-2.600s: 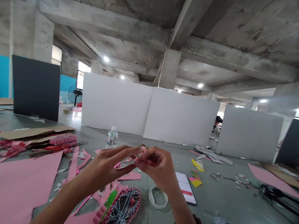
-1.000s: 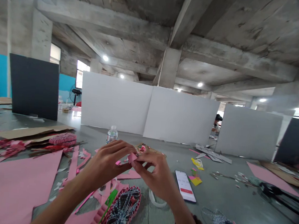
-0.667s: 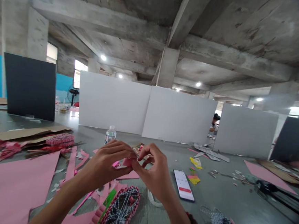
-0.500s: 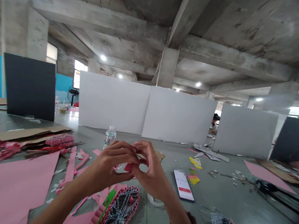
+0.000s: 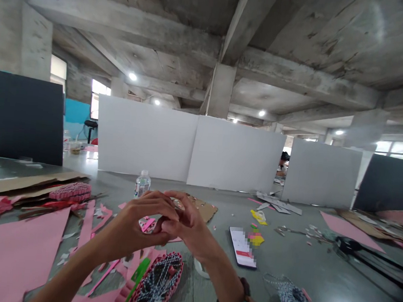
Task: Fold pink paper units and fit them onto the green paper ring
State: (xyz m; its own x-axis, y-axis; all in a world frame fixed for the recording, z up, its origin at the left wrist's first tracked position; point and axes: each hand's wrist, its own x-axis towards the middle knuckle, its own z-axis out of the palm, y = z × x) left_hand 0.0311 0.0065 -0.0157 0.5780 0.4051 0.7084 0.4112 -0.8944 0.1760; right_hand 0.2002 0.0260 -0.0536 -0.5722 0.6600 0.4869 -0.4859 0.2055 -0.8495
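My left hand (image 5: 149,216) and my right hand (image 5: 190,227) meet over the table, fingers bent and fingertips pinched together. Half a second ago a small pink paper piece showed between the fingertips; at this moment the fingers mostly hide it. Below them lies an oval piece of work (image 5: 158,285) with a pink scalloped rim and grey-white cord strung across it, a small pink bit resting on the cords. A green strip (image 5: 139,274) and a corrugated pink strip (image 5: 122,296) lie along its left side. Partly behind my right wrist is a white ring-shaped roll (image 5: 201,268).
Pink sheet (image 5: 12,252), paper scraps and a pink woven piece (image 5: 71,191) spread on the left. A bottle (image 5: 143,183) and cardboard piece (image 5: 202,208) stand or lie beyond my hands. Rightward are a phone (image 5: 242,248), cord ball (image 5: 294,300) and black-handled tool (image 5: 349,246). White panels (image 5: 236,153) stand behind.
The view has turned slightly right, so everything sits further left. My hands have closed nearer together, and the pink piece is now mostly covered. More of the cardboard beyond shows.
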